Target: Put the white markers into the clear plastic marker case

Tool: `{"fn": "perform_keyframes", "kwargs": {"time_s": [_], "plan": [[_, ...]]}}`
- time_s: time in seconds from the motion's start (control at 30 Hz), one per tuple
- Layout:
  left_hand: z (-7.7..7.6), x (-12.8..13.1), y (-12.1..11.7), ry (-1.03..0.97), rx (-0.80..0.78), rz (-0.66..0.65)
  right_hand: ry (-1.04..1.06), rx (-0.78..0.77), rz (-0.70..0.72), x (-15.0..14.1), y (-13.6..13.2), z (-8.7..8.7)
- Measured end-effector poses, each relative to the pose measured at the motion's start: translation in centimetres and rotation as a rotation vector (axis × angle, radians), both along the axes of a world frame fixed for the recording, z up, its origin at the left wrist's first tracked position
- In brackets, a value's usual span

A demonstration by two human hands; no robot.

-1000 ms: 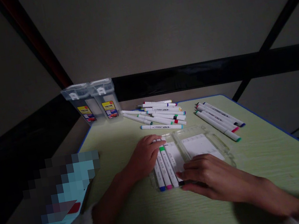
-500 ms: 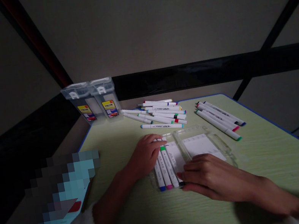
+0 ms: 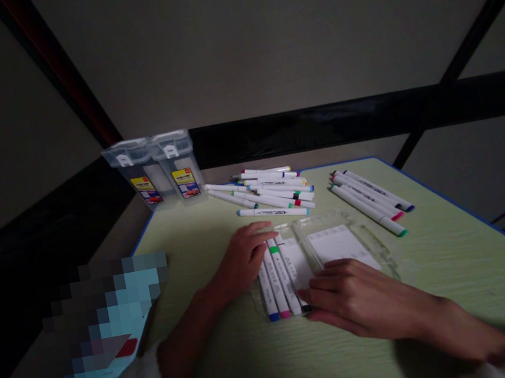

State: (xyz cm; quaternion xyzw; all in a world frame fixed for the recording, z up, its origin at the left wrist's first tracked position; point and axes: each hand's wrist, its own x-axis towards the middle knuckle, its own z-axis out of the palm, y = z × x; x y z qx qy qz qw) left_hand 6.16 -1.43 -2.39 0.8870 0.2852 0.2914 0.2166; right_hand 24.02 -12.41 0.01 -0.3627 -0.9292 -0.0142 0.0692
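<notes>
A clear plastic case [image 3: 309,249] lies open on the table, with a white paper insert [image 3: 337,242] in its right half. White markers [image 3: 276,282] lie side by side in the left half, one with a blue end and one with a pink end. My left hand [image 3: 244,257] is over their far ends, its fingers stretched out and apart. At the near edge of the case, my right hand [image 3: 357,297] has its thumb and finger closed around the black end of a marker [image 3: 306,308]. Most of that marker's body is hard to make out.
A loose pile of white markers [image 3: 277,194] lies beyond the case. Several more markers [image 3: 369,201] lie together at the right. Two clear marker boxes [image 3: 175,170] stand at the back left. A pixelated device [image 3: 125,328] is on the left table edge.
My left hand's fingers have lifted slightly off the far ends of the markers. My right hand has stayed almost still at the black end.
</notes>
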Motion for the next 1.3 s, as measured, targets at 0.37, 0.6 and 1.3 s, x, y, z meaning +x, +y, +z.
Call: {"fn": "perform_keyframes", "kwargs": {"time_s": [0.37,0.6,1.3], "plan": [[0.1,-0.1,1.2,-0.258,-0.027,0.189,0.003,-0.020,-0.012,-0.1,0.1,0.3],[0.2,0.3,2.3,-0.282,0.031,0.234,-0.007,-0.012,-0.015,-0.2,0.0,0.3],[-0.3,0.6,5.3,0.180,0.007,0.194,0.016,-0.050,-0.045,-0.4,0.0,0.4]]}}
